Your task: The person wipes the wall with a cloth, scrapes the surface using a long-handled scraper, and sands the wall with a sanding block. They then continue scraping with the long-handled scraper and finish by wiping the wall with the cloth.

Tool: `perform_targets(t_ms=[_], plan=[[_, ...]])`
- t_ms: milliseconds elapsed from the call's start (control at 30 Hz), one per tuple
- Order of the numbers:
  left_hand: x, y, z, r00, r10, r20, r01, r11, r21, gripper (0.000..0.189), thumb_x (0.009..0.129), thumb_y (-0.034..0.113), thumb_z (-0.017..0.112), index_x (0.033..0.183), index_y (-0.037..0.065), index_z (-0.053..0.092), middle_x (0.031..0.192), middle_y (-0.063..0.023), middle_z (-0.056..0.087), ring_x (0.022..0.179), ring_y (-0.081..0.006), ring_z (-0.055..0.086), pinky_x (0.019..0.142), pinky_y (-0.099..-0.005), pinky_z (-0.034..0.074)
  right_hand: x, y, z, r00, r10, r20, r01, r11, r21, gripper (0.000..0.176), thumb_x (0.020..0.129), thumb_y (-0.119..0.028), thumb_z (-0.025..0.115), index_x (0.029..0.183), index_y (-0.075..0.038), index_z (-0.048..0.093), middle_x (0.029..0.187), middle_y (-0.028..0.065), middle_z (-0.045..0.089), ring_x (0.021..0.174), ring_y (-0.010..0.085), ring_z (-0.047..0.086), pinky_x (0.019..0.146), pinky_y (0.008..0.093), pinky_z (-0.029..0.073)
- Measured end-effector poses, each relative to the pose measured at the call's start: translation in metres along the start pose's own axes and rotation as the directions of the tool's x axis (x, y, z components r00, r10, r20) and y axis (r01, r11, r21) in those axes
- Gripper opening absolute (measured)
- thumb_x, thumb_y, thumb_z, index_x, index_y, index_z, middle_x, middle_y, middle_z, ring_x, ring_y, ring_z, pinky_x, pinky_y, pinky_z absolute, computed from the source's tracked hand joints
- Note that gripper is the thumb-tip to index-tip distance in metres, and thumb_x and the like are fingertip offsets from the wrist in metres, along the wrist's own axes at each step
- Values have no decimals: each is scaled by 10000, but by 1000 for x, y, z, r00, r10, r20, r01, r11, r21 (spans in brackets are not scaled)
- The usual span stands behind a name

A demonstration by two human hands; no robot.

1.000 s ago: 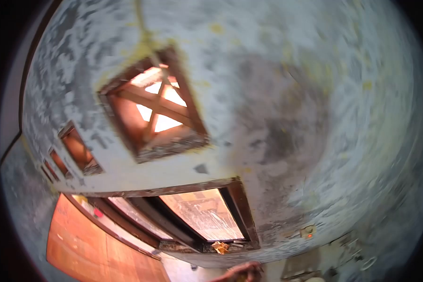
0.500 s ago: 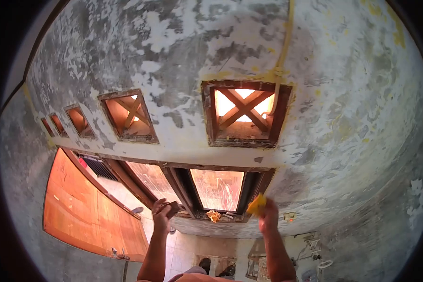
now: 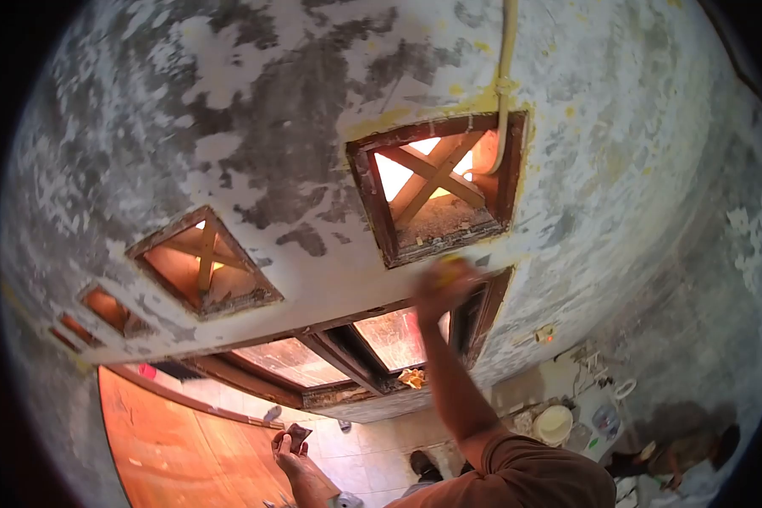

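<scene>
My right hand (image 3: 442, 290) is raised against the wall between the square vent opening (image 3: 436, 182) and the window frame (image 3: 347, 326). It is blurred by motion, with its fingers closed around a yellow piece (image 3: 454, 271), perhaps a cloth or sponge. Lower down, my left hand (image 3: 291, 453) holds a small dark brown piece (image 3: 298, 435), beside the orange wooden door (image 3: 195, 449). A crumpled yellowish piece (image 3: 411, 378) lies on the window's lower ledge.
A hose or cable (image 3: 506, 76) runs down the patchy wall into the vent. A socket (image 3: 545, 334) is at the right. On the floor stand a pale bucket (image 3: 554, 424) and other items. Another person (image 3: 686, 453) is at the lower right.
My right hand has moved up and left with the yellow piece, from beside the window to above it. My left hand is lower. The view has tilted, and another person now shows.
</scene>
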State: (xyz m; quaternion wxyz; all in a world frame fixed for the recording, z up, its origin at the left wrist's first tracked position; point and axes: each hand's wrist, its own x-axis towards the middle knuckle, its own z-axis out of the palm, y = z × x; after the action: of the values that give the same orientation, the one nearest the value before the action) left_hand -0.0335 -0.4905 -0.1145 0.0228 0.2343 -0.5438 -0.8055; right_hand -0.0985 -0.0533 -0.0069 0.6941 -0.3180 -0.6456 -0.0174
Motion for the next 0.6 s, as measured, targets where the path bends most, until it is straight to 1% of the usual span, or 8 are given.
perform_targets(t_ms=[100, 200, 233, 267, 333, 400, 500, 600], plan=[[19, 18, 16, 998, 29, 49, -31, 998, 50, 216, 849, 136, 585, 1060, 179, 560, 981, -43, 635, 822, -164, 600, 643, -297, 466, -21, -108, -48, 713, -271, 646, -461, 513, 724, 128, 791, -213, 533, 730, -101, 547, 702, 130, 524, 666, 359, 506, 626, 511, 383], [44, 31, 18, 993, 81, 90, -91, 990, 104, 228, 857, 172, 606, 1080, 177, 558, 1005, -49, 628, 855, -169, 599, 659, -294, 474, -12, -67, -24, 741, -415, 527, -135, 678, 723, 125, 746, -211, 555, 758, -88, 572, 713, 128, 551, 647, 348, 519, 581, 486, 396], [47, 35, 16, 986, 121, 115, -134, 984, 116, 233, 859, 181, 611, 1086, 175, 556, 1013, -49, 624, 856, -168, 598, 662, -292, 477, 4, -35, -16, 844, -410, 345, 193, 833, 518, 113, 767, -194, 569, 725, -93, 598, 722, 120, 545, 597, 267, 505, 562, 423, 404], [49, 40, 13, 981, 129, 146, -150, 979, 138, 241, 863, 186, 616, 1095, 176, 550, 1025, -46, 620, 860, -167, 598, 675, -291, 482, 23, 0, -18, 705, -239, 668, 494, 841, -220, 162, 789, -219, 534, 857, -85, 596, 812, 128, 555, 698, 276, 523, 585, 420, 394], [60, 43, 1, 984, 108, 142, -128, 982, 136, 236, 865, 180, 612, 1092, 177, 548, 1026, -45, 619, 864, -167, 597, 683, -293, 484, 60, 131, 23, 955, 194, 224, -262, 906, 332, 265, 923, -322, 498, 930, -58, 507, 856, 112, 530, 774, 242, 521, 669, 415, 425], [68, 42, -5, 991, 63, 121, -80, 987, 140, 220, 866, 183, 595, 1080, 185, 544, 1000, -35, 615, 856, -157, 590, 679, -286, 479, 161, 105, -21, 644, 757, -113, -679, 633, 373, 216, 965, -208, 475, 982, 6, 451, 889, 139, 502, 773, 244, 472, 757, 375, 408], [80, 34, -2, 997, 20, 76, -33, 985, 171, 226, 852, 197, 586, 1074, 191, 542, 977, -20, 607, 845, -146, 575, 669, -275, 459, 133, 141, 8, 623, 738, -261, -591, 662, 461, 216, 962, -194, 469, 976, 22, 456, 904, 167, 496, 784, 275, 474, 772, 406, 406], [77, 30, 27, 986, -5, 165, -24, 985, 170, 245, 830, 187, 598, 1068, 201, 543, 1001, 11, 597, 870, -133, 554, 714, -298, 433, 54, 46, 6, 958, 284, -48, -288, 947, -144, 200, 899, -149, 456, 1005, 20, 463, 914, 214, 502, 861, 394, 502, 730, 488, 416]])
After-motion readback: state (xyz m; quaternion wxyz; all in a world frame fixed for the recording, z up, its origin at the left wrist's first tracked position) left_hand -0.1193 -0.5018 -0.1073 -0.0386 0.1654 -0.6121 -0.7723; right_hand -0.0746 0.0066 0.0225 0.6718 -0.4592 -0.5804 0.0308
